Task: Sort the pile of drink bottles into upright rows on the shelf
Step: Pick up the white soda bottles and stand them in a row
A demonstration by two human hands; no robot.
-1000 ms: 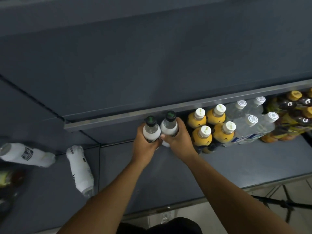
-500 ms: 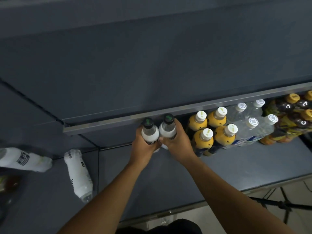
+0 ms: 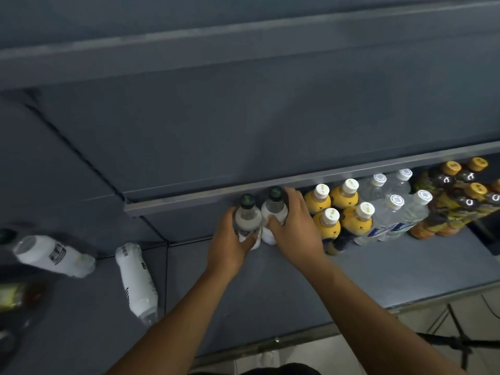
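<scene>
Two white bottles with black caps stand upright side by side at the left end of the row on the grey shelf (image 3: 392, 274). My left hand (image 3: 230, 244) grips the left white bottle (image 3: 247, 217). My right hand (image 3: 296, 231) grips the right white bottle (image 3: 274, 209), its fingers curled round the far side. Right of them stand yellow bottles (image 3: 328, 226) with white caps, clear water bottles (image 3: 392, 209), then dark bottles with gold caps (image 3: 470, 196). Two more white bottles lie on their sides at the left, a near white bottle (image 3: 136, 278) and a far white bottle (image 3: 52, 255).
The metal front lip of the upper shelf (image 3: 189, 197) overhangs the bottle tops. A blurred yellow-labelled item (image 3: 13, 295) lies at the far left edge. A black tripod leg (image 3: 457, 342) stands on the floor at lower right.
Both hands have pushed the two white bottles a little further back under the upper shelf lip. The view has shifted slightly.
</scene>
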